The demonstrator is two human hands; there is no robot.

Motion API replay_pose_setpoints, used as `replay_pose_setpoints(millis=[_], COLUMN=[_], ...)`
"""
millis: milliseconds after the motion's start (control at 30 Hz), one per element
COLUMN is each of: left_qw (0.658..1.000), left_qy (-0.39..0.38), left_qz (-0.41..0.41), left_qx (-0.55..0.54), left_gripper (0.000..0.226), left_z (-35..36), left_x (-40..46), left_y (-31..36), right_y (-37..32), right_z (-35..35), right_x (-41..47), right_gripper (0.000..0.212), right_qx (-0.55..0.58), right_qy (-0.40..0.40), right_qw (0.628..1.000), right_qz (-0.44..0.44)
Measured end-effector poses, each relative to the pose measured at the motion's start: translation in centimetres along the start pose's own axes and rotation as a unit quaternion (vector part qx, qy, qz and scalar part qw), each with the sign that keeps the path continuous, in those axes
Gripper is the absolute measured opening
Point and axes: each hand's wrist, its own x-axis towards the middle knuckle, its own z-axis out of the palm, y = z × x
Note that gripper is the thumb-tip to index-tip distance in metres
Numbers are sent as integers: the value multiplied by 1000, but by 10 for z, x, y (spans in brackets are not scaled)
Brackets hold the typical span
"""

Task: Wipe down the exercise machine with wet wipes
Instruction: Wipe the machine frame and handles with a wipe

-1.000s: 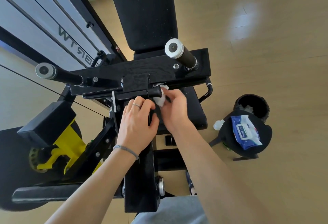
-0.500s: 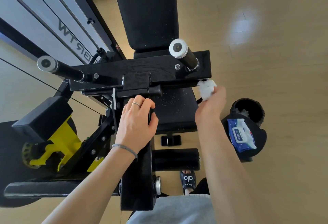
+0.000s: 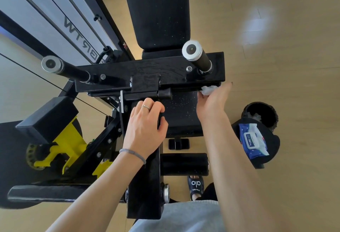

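A person's right hand (image 3: 211,101) presses a crumpled wet wipe (image 3: 208,90) against the underside of the exercise machine's black crossbar (image 3: 147,73), near its right end, fingers closed around the wipe. The left hand (image 3: 146,128) grips the upright black post just below that crossbar. A blue wet-wipe pack (image 3: 253,140) lies on a stool to the crossbar's lower right.

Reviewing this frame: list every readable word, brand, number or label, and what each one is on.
"alo": large white letters on the strap of the black slide sandal.
Smaller white word beneath it on the same strap: too small to read surely.
"BRTW", as far as visible, upside down and cut off by the frame: grey panel behind the machine.
Label on the blue wet wipes pack: print too small to read.
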Motion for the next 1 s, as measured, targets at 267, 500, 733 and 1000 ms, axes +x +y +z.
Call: replay_pose_setpoints(millis=[267,500,733,1000], left_qw=[1000,1000,1000,991], left_qy=[-6,-1,-1,70], left_qz=[2,-1,-1,-16], left_qx=[3,-4,-1,-112], left_gripper=[16,15,13,4], left_z=[1,-1,-1,-9], left_x=[1,1,1,-2], left_y=[-1,0,1,-4], right_y=[46,23,9,51], right_z=[-8,-11,-18,6], right_x=[2,0,3,-35], right_gripper=[71,72,61,84], right_qx=[110,150,161,50], right_qy=[-156,-111,-68,-158], right_qw=[960,964,977,968], right_qz=[207,190,119,189])
